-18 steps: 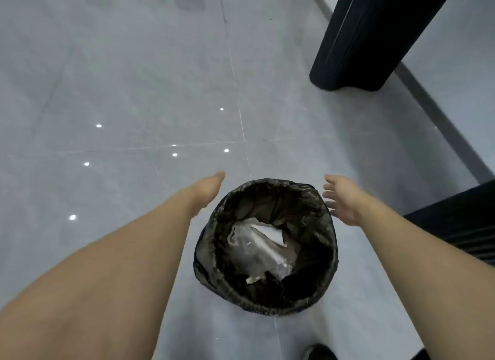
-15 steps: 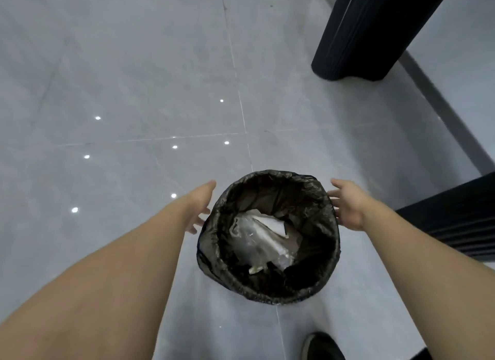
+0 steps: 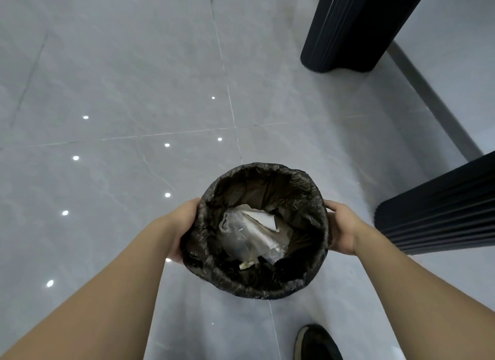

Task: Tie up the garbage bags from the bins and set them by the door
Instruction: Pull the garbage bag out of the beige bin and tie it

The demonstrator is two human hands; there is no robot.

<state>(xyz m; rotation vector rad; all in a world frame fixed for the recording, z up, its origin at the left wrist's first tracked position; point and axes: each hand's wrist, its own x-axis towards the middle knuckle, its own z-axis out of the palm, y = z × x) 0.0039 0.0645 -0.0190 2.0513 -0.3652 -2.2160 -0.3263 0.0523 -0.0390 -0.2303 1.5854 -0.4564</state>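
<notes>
Standing upright on the grey tiled floor point(image 3: 112, 72) directly below the camera, the bin wears a black garbage bag point(image 3: 257, 284) folded over its round rim, its long axis running straight down away from the viewer, so the only way out for the bag is up. Both hands sit at rim height on opposite sides, about equally close: the left hand point(image 3: 179, 228) lies against the bag's left flank, and the right hand point(image 3: 341, 228) against its right flank, each touching the crinkled plastic. The left hand's fingers curve around the outside of the bag and vanish behind it, so how tightly they close cannot be told; the thumb side rests near the rim. The right hand is curled round the overhanging plastic, its fingers bent and tucked under the fold (the fingertips themselves are hidden). Inside, crumpled clear plastic and white paper trash point(image 3: 251, 233) lies low in the bag, well below the rim, which leaves plenty of slack to gather. My judgement is that the step in hand is freeing the bag's edge from the rim before any knot. A dark fluted column point(image 3: 348, 29) stands well beyond, another dark fluted piece point(image 3: 439, 209) just right of the right hand, and a black shoe point(image 3: 316, 343) shows below
</notes>
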